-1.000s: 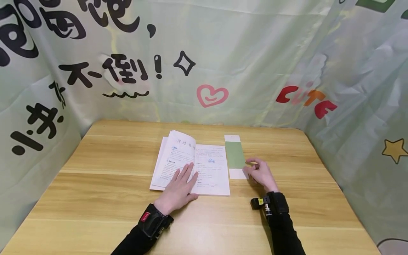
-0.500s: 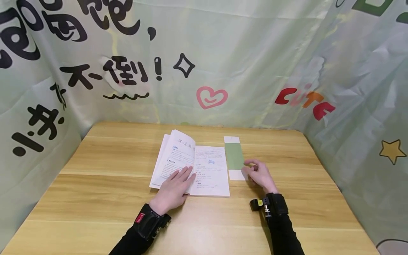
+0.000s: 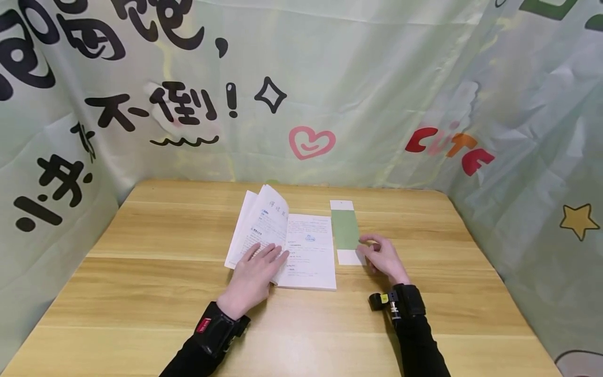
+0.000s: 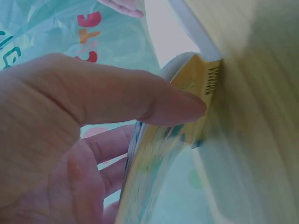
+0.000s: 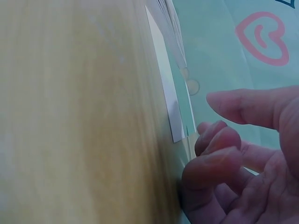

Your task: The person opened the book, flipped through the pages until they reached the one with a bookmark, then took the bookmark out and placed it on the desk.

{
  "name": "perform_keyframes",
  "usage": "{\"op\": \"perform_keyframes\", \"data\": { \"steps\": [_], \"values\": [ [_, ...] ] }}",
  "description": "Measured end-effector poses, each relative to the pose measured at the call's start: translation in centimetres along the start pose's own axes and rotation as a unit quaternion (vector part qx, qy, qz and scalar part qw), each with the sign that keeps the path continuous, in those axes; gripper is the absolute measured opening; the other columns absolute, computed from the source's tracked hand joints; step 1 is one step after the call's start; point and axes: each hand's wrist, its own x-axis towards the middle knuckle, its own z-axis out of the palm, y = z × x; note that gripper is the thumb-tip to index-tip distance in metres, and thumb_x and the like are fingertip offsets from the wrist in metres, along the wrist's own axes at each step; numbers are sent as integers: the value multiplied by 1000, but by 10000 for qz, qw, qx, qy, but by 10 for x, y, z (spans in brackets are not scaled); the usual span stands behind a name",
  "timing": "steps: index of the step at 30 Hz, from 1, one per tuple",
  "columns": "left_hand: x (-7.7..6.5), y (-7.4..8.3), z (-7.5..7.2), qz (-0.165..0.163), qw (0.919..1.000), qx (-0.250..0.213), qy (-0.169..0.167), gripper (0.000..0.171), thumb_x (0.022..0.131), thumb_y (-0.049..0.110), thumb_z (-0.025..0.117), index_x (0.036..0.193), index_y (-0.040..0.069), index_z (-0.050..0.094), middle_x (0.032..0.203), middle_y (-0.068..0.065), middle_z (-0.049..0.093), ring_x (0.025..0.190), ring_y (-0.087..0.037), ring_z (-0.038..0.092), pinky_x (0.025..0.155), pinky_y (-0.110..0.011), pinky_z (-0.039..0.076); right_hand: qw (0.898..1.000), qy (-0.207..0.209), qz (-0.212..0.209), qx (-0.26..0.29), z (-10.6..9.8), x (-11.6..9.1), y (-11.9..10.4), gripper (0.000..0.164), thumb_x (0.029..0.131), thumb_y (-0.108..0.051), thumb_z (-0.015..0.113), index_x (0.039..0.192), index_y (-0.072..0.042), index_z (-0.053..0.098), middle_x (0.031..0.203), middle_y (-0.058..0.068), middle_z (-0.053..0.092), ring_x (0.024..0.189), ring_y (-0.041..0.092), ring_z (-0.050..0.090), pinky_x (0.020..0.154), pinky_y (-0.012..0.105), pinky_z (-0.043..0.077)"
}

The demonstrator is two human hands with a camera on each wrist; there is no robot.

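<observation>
An open book [image 3: 311, 256] with printed pages lies on the wooden table, its left part raised and slanting. My left hand [image 3: 254, 277] grips that raised part at the lower edge, fingers spread over the page. In the left wrist view the thumb presses along the yellow edge of the book [image 4: 189, 77], opposite the fingers. To the right of the book lies a flat green card with white ends [image 3: 345, 230], shaped like a bookmark. My right hand [image 3: 383, 257] rests at the card's lower right corner. Its thumb and loosely bent fingers stand apart in the right wrist view, holding nothing.
The light wooden table [image 3: 141, 298] spreads around the book on all sides. A pale green printed curtain [image 3: 367, 94] hangs behind the table and down both sides. Black wrist cameras are strapped over dark sleeves.
The left part of the book has been raised and tilted more steeply. My left hand has shifted slightly left, its thumb going out of sight in the head view. My right hand stays put.
</observation>
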Motion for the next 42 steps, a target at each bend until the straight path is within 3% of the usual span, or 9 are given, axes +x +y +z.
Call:
{"op": "perform_keyframes", "data": {
  "steps": [4, 15, 26, 42],
  "values": [
    [1, 2, -7, 59, 9998, 15, 189, 70, 67, -8, 70, 133, 9, 57, 129, -10, 62, 121, -28, 52, 109, -51, 32, 9999, -51, -18, 111, 0, 0, -1, 39, 93, -17, 60, 128, 2, 54, 61, 4, 46, 41, 12, 41, 38, 22, 34],
    [0, 5, -20, -22, 9996, -221, 154, 78, 63, -14, 71, 135, 11, 55, 126, -8, 64, 116, -25, 56, 111, -52, 28, 9994, -144, -179, 257, 0, -1, -2, 39, 94, -16, 59, 128, 3, 54, 62, 7, 48, 42, 13, 42, 38, 21, 34],
    [0, 5, -24, 345, 9957, 106, 848, 70, 65, -10, 68, 131, 9, 58, 118, -7, 68, 117, -30, 54, 114, -59, 13, 9993, -88, -255, 269, 1, -1, 1, 38, 94, -16, 60, 127, 3, 55, 60, 5, 48, 41, 12, 42, 37, 21, 33],
    [-1, 7, -24, 412, 9952, 159, 874, 69, 67, -11, 67, 132, 11, 58, 117, -3, 68, 118, -27, 54, 112, -62, 16, 9993, -44, -234, 284, 3, -1, 4, 37, 94, -17, 60, 126, 2, 56, 62, 6, 48, 41, 12, 42, 37, 22, 35]
  ]
}}
